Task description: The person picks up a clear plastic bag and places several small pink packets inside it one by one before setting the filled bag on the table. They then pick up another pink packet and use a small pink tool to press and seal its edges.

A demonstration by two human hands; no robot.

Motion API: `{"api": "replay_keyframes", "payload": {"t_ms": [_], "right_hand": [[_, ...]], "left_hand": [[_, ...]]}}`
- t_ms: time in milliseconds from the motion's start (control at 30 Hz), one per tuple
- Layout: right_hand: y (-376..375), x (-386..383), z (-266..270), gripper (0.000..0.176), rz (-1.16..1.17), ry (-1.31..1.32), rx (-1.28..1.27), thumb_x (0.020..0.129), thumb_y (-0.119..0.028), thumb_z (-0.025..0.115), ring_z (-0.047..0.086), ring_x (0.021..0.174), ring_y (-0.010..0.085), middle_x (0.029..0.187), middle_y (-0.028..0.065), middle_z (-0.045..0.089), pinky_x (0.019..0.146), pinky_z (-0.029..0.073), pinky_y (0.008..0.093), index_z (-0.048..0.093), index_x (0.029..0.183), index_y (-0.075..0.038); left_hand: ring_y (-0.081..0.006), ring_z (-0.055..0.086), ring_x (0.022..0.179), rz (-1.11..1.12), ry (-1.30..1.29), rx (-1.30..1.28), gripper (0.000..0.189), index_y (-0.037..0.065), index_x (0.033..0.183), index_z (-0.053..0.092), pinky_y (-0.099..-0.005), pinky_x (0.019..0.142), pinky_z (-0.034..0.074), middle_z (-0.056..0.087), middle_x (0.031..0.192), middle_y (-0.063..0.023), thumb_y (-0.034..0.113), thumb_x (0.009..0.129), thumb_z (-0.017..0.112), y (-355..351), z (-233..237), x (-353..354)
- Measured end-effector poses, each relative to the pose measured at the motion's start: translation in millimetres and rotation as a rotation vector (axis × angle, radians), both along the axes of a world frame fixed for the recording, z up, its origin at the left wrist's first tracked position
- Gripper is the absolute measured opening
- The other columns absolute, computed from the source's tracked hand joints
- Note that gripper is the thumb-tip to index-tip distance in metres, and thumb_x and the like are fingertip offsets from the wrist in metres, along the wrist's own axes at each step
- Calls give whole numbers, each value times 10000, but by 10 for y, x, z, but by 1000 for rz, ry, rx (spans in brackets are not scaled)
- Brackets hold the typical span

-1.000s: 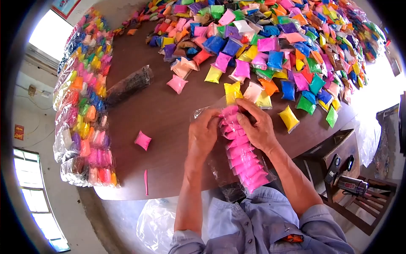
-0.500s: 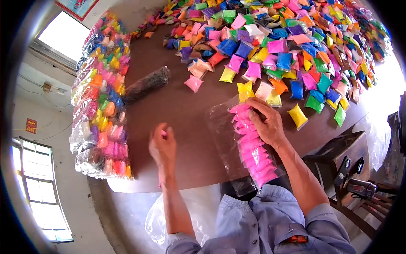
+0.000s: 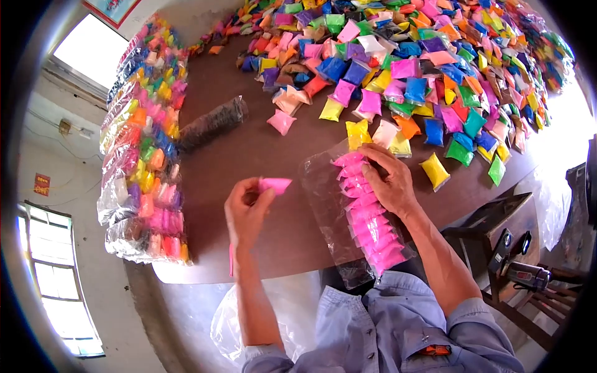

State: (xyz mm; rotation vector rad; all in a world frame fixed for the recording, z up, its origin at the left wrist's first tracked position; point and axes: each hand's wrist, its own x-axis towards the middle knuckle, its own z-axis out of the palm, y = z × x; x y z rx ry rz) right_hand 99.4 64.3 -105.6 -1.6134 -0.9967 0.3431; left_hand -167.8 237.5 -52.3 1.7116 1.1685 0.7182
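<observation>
The left hand [image 3: 244,210] pinches 1 pink packet [image 3: 277,185] in its fingers above the table [image 3: 280,242], beside the clear plastic [image 3: 320,196]; the right hand [image 3: 394,186] grips the pink row [image 3: 372,227] by its upper end

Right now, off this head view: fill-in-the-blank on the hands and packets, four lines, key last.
1. The left hand grips a single packet coloured ____.
2. The row of pink packets in clear plastic is touched by the ____ hand.
3. Just right of that hand in view, the nearest lone packet is ____.
4. The long dark bundle lies ____ of the loose pile in view.

Missing words: pink; right; yellow; left.
</observation>
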Motion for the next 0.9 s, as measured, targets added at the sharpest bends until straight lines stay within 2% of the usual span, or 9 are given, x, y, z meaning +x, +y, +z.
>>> {"api": "replay_keyframes", "payload": {"t_ms": [167,300,333,400,500,633,733,800,900], "right_hand": [[3,15,-26,375,-15,-26,-2,967,-130,732,676,1308,316,1414,150,701,1086,534,371,744,1341,-109],[14,22,-34,365,-13,-32,17,964,-135,734,689,1283,317,1383,143,712,1072,539,371,747,1327,-106],[14,22,-34,362,-10,-59,21,962,-135,735,693,1275,319,1373,140,716,1068,540,371,748,1323,-105],[2,1,2,353,3,-42,22,962,-137,734,694,1272,324,1368,136,717,1061,543,375,750,1313,-104],[16,4,19,354,-1,-19,4,961,-136,734,693,1271,328,1376,137,713,1066,544,379,750,1314,-107],[21,9,-34,367,3,-38,14,960,-153,745,682,1291,339,1394,156,702,1080,540,388,748,1325,-115],[5,17,-39,394,3,-39,5,957,-163,753,666,1319,351,1424,174,684,1093,533,395,737,1349,-123],[12,11,-31,410,-1,-53,-7,956,-165,755,657,1334,356,1442,182,673,1099,529,399,731,1363,-127],[2,12,-16,432,9,-35,-36,954,-161,755,642,1357,360,1468,188,658,1113,520,401,720,1384,-132]], "left_hand": [[-103,665,792,-57,-154,133,284,-8,1110,720,-259,639,534,712,1035,-58,97,885,857,-109,-273,741],[-92,673,759,-148,-51,350,254,12,1106,688,-253,651,552,712,952,-48,78,914,841,-219,-386,938],[-92,673,759,-155,-52,345,254,12,1106,688,-253,651,552,712,952,-48,78,914,841,-225,-399,948],[-111,688,805,-68,-128,-8,288,9,1113,707,-283,694,546,733,982,-48,120,895,858,-255,-406,918],[-118,694,786,-126,-209,41,281,12,1118,700,-292,703,554,739,898,-27,122,909,851,-223,-545,964],[-139,713,804,-183,-263,39,263,17,1141,711,-300,709,564,751,907,-45,101,923,832,-194,-620,1075],[-184,740,860,-213,-131,88,245,28,1168,727,-311,747,576,769,1004,-95,51,933,794,-189,-516,1068],[-152,730,850,-264,-50,428,233,15,1193,738,-307,763,588,770,1031,-95,11,961,742,-185,-459,1051],[-182,745,871,-254,-65,401,235,4,1167,751,-326,790,588,777,1034,-125,-32,937,721,-222,-414,1119]]}}
